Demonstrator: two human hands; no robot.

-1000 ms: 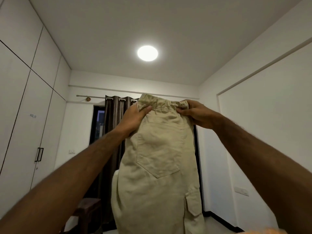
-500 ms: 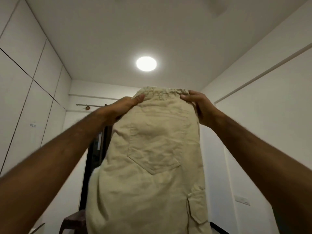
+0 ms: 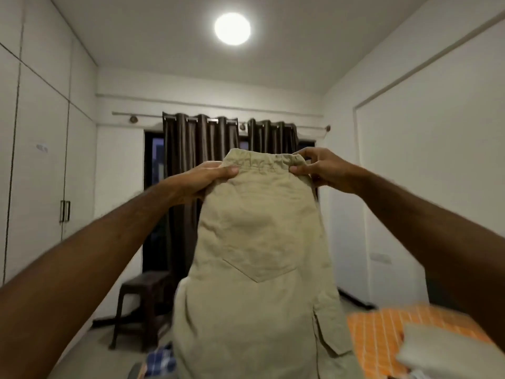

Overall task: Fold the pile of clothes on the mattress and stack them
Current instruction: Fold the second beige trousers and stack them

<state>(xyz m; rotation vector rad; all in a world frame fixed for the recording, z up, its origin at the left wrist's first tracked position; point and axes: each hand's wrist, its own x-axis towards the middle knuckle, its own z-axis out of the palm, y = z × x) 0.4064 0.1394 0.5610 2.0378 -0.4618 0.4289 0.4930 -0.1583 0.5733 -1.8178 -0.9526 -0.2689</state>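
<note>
Beige cargo trousers (image 3: 259,269) hang in the air in front of me, back pocket and a side flap pocket facing me. My left hand (image 3: 207,179) pinches the left end of the elastic waistband. At the waistband's right end, my right hand (image 3: 319,170) pinches the cloth, thumb in front. The legs drop out of the bottom of the view. A pale folded garment (image 3: 448,351) lies at the lower right on the orange checked mattress sheet (image 3: 377,332). A blue checked cloth (image 3: 161,359) shows low, left of the trousers.
A dark plastic stool (image 3: 142,299) stands on the floor behind the trousers, in front of dark curtains (image 3: 199,160). White wardrobe doors (image 3: 41,173) line the left wall. A white wall runs along the right.
The view has tilted down, so the curtains, stool and mattress now show. The trousers have come lower in my view, with both hands keeping their hold on the waistband.
</note>
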